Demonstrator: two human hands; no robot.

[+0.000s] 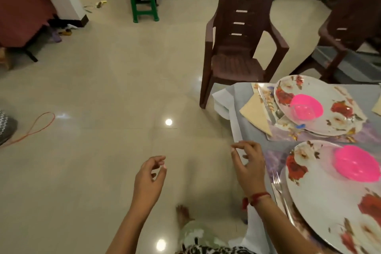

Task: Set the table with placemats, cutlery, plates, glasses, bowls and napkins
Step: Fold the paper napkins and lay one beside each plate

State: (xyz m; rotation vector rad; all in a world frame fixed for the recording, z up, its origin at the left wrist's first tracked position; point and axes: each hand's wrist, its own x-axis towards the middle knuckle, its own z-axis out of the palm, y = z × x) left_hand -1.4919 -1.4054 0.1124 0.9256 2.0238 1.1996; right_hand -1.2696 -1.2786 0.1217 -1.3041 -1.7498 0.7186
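Okay, your left hand [149,179] hangs over the floor, fingers loosely curled, holding nothing. Your right hand [249,168] is at the table edge over the tablecloth [242,95], fingers also loosely curled, nothing gripped. Just right of it, the near plate [329,202] lies on a placemat [274,161], with a pink bowl [356,163] on it and a fork [278,183] at its left rim. Farther back, the far plate [329,121] carries a second pink bowl [307,107], with a cream napkin [255,113] and a knife [268,107] to its left. A brown chair [241,37] stands behind the table corner.
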